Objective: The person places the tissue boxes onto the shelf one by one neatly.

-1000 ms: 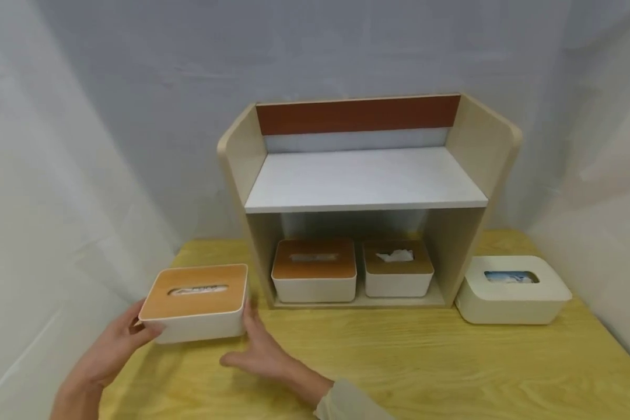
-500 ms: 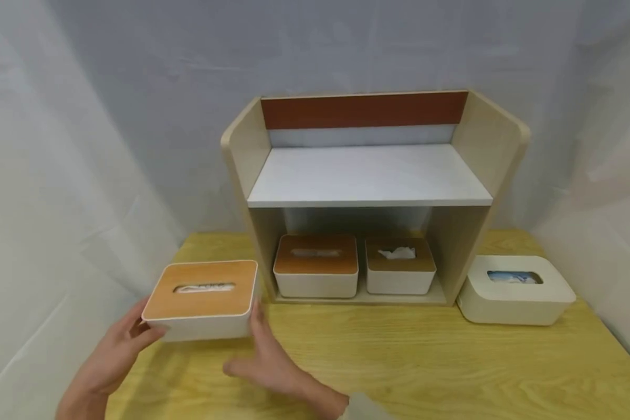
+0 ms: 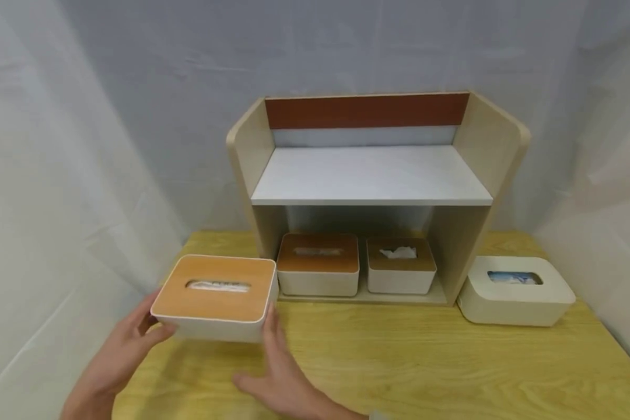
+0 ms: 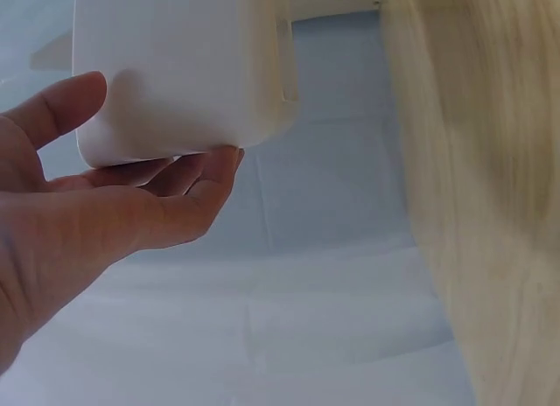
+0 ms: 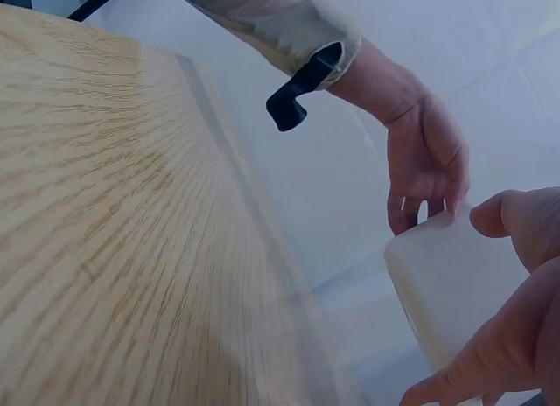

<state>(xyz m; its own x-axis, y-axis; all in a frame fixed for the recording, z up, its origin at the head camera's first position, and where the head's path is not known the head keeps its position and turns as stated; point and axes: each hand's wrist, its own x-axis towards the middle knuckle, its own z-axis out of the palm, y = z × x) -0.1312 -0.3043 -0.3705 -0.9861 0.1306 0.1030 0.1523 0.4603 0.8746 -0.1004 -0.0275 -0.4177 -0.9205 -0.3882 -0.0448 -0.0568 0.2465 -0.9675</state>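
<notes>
Fingers [image 4: 210, 183] of the left hand [image 3: 118, 353] are grasping one end of a white tissue box [image 3: 205, 306] with orange-brown lid, the thumb at its front. Extended fingers of the right hand [image 3: 289, 373] touch the other end, while that thumb is spread away. This box is in the air above the wooden table [image 3: 399, 350], near the left side of the shelf unit [image 3: 373, 175]. Inside the lower compartment stand a reddish-lidded box [image 3: 318, 283] and a smaller box [image 3: 401, 282]; one cream box [image 3: 517, 306] is just beside the unit's right side.
</notes>
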